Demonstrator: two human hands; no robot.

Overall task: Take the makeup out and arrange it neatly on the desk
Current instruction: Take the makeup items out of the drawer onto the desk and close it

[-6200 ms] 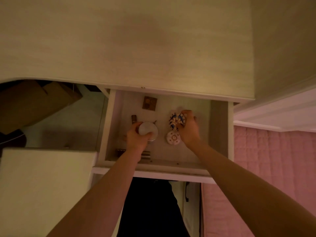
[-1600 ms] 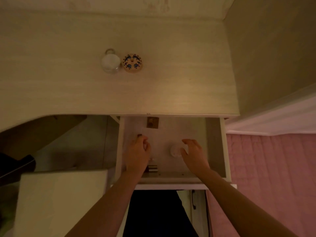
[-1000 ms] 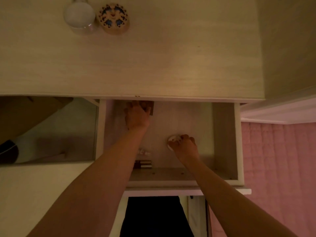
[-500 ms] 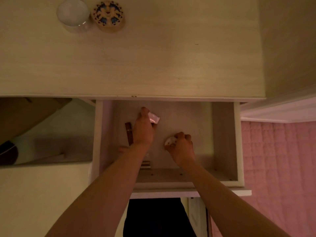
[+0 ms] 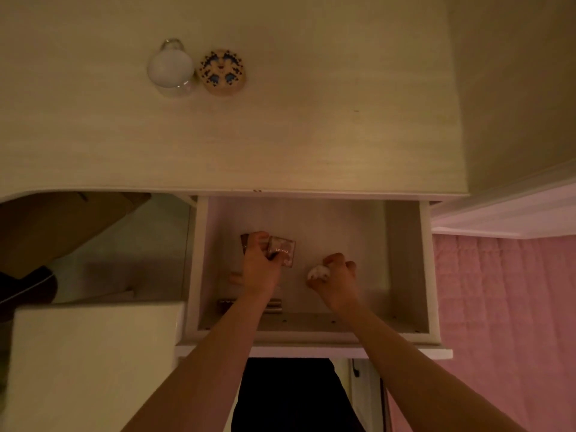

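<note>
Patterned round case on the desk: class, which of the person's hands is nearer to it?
Left. Both hands are in the drawer, nearer the person than the patterned round case; the left hand is slightly to its right, the right hand farther right.

I look down into dim, yellow-brown light, low in contrast and grainy. The tabletop [image 5: 311, 135] is the brightest surface; the drawer [image 5: 402, 260] below it lies in shade, darkest along its right wall. My fingers [image 5: 332, 260] are soft with motion blur, the pale tin [image 5: 316, 272] they grip a featureless smear; the compact [image 5: 282, 252] catches a faint glint. Straight edges bow near the borders.
</note>
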